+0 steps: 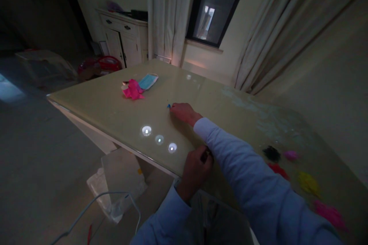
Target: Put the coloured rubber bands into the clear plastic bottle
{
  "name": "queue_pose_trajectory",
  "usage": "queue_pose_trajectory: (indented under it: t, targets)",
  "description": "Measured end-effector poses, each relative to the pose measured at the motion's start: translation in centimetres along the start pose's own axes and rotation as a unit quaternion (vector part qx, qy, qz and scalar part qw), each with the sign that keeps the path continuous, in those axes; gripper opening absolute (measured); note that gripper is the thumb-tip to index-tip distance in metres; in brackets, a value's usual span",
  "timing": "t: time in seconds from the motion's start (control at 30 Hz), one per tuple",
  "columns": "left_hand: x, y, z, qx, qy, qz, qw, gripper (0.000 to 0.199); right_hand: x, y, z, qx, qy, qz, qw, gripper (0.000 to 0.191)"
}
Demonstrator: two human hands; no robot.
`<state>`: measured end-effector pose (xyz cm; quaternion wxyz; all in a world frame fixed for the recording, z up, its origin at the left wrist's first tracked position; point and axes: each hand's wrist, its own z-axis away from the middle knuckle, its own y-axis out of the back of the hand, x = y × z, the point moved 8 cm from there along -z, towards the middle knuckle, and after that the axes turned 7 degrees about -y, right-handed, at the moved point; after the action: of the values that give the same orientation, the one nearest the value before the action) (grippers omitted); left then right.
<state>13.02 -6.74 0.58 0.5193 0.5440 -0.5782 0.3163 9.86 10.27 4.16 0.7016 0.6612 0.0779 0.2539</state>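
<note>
My right hand (184, 111) reaches out over the middle of the table (100, 111), its fingers pinched together at a small blue piece (169, 106) low at the tabletop. What the piece is made of is too small to tell. Close to the table's near edge, my left hand (198, 166) is curled closed beneath the right forearm. A dark gap shows between its thumb and fingers, and whatever they hold, if anything, is hidden. Beyond the right hand lie a crumpled bright pink piece (133, 90) and a light blue face mask (148, 81).
At the right lie several soft-looking heaps: black (271, 154), pink (291, 155), red (278, 170), yellow (309, 183) and magenta (329, 214). Lamp reflections shine on the glossy top. A pale cable (94, 199) hangs left of my legs. A white cabinet (126, 38) stands behind.
</note>
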Motion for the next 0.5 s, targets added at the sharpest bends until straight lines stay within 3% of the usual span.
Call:
queue_pose_trajectory:
  t: [0.5]
  targets:
    - [0.05,0.28,-0.2,0.029,-0.006,0.023,0.999,0.013,0.64,0.07,-0.74,0.053,-0.009,-0.024,0.998,0.034]
